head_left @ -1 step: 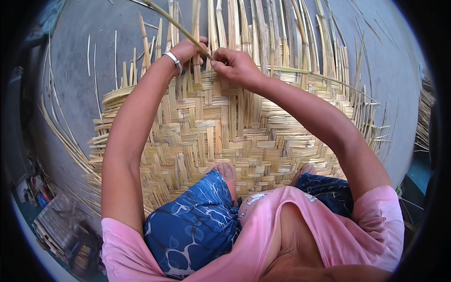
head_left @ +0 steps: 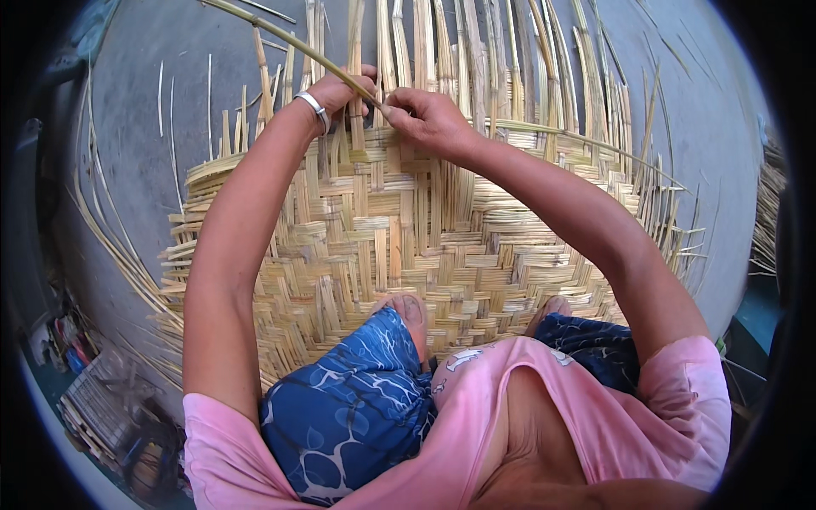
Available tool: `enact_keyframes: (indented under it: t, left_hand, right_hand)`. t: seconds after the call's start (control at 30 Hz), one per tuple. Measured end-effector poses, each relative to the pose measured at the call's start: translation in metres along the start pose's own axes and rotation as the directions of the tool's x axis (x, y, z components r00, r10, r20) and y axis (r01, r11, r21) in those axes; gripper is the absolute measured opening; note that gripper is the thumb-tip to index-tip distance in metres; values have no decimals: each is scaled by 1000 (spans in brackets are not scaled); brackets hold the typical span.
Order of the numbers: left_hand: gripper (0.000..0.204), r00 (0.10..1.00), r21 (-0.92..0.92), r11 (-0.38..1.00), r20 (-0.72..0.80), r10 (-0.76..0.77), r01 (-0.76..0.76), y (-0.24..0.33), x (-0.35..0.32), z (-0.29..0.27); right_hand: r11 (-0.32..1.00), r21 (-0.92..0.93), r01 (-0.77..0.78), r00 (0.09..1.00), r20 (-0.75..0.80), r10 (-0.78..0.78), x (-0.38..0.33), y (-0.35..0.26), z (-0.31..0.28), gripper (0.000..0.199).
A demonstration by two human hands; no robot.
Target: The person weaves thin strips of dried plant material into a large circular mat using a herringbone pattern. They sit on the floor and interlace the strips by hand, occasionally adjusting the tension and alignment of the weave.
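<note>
A woven reed mat (head_left: pixel 365 229) lies under my feet, its loose upright strips (head_left: pixel 422 51) fanning out at the far edge. My right hand (head_left: pixel 425 121) pinches the near end of a long thin reed strip (head_left: pixel 293 42) at that edge. This strip slants up to the far left, across my left hand (head_left: pixel 344 92). Bent fingers of my left hand close around one upright reed strip (head_left: pixel 356 59), with fingertips showing on its right side. Part of the left fingers is hidden behind the strips. A silver bracelet (head_left: pixel 314 110) circles my left wrist.
Another thin strip (head_left: pixel 595 144) lies crosswise over the uprights on the right. Loose slivers (head_left: pixel 110 225) are scattered on the grey floor (head_left: pixel 714 144). A reed bundle (head_left: pixel 767 204) lies at the right rim, and a wire rack (head_left: pixel 102 399) stands among clutter at lower left.
The far end of the long reed strip has swung to the left and lies at a flatter slant. Both hands stay almost in place.
</note>
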State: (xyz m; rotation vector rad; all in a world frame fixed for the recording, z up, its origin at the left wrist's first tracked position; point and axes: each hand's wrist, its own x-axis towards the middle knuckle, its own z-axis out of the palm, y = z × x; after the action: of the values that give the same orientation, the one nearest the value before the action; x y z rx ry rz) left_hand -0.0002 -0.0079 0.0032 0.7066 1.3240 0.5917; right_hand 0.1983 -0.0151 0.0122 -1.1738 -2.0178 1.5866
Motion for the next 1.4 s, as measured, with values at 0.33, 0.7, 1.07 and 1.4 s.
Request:
enact_keyframes:
  t: [0.33, 0.7, 1.07, 1.4]
  left_hand:
    - [21, 1000, 182, 983, 13, 4, -6, -13, 10, -12]
    - [31, 896, 333, 940, -389, 213, -78, -10, -5, 14]
    - [28, 973, -225, 952, -143, 181, -210, -10, -20, 1]
    - [27, 972, -266, 935, -48, 232, -236, -8, -25, -5]
  right_hand:
    - [973, -229, 6, 999, -42, -16, 44, -8, -7, 29]
    - [934, -303, 189, 978, -27, -207, -13, -5, -1, 22]
    - [997, -49, 61, 959, -273, -72, -9, -5, 9, 18]
    - [997, 4, -83, 960, -269, 81, 10, 9, 18, 21]
